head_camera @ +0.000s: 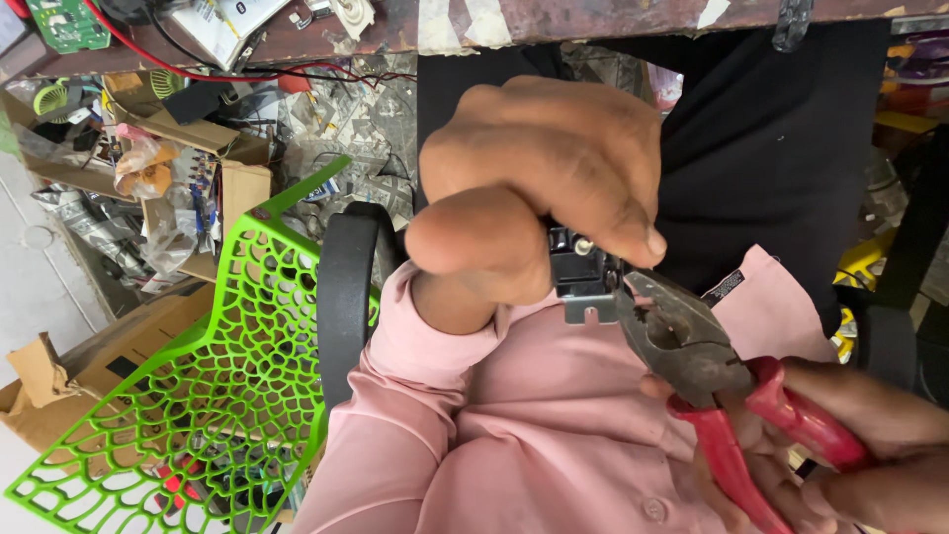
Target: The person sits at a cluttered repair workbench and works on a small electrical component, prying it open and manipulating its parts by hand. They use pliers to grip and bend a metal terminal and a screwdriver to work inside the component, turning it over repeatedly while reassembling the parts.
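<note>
A small black component with a grey metal bracket (583, 282) is held up close to the camera, above a pink-shirted lap, pinched between thumb and fingers of the left hand (534, 188), which is curled into a loose fist with the wrist bent downward out of a pink sleeve. The component's top edge is gripped by the dark steel nose of red-handled combination pliers (692, 356), though the exact contact point is partly hidden by the thumb. The red handles are squeezed by the right hand (860, 445) at the lower right corner. A bright green perforated plastic chair back (198, 396) is seen at left, with torn brown cardboard boxes (158, 148) scattered beyond it.
</note>
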`<state>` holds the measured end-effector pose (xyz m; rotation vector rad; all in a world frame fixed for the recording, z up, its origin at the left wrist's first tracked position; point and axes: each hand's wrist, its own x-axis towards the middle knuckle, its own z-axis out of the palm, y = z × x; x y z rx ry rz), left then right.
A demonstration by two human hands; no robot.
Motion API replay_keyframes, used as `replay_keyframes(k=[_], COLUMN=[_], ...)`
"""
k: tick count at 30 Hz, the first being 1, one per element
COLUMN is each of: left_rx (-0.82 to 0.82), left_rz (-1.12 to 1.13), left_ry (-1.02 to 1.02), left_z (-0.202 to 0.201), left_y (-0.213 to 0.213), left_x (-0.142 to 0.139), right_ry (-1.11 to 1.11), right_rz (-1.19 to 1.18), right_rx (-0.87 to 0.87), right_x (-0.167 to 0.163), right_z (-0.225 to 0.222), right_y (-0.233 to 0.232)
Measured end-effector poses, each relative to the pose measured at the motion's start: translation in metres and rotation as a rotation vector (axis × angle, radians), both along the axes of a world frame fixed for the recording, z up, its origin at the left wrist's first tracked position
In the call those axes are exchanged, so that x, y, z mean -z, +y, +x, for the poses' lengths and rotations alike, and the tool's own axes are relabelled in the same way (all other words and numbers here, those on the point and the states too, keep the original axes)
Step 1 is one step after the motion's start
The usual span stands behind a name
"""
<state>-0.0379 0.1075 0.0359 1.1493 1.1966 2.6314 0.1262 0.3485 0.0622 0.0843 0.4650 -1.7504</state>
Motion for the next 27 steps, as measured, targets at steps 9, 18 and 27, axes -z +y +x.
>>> replay_keyframes(k=[9,18,27], left_rx=[-0.020,0.017,-0.078], left_rz=[-0.119,-0.124,0.006], left_ry=[-0.029,-0.034,-0.423], left_z=[-0.002,-0.003,0.014], left_y=[-0.001,-0.001,0.004], left_x=[-0.005,-0.007,-0.003], right_ry=[0.131,0.094,0.080], right_rz=[0.263,0.242,0.198], right_rx=[-0.087,-0.083,0.013], right_x=[-0.017,-0.015,0.000], right_z=[-0.004,-0.003,0.004], right_y=[0.006,0.006,0.012])
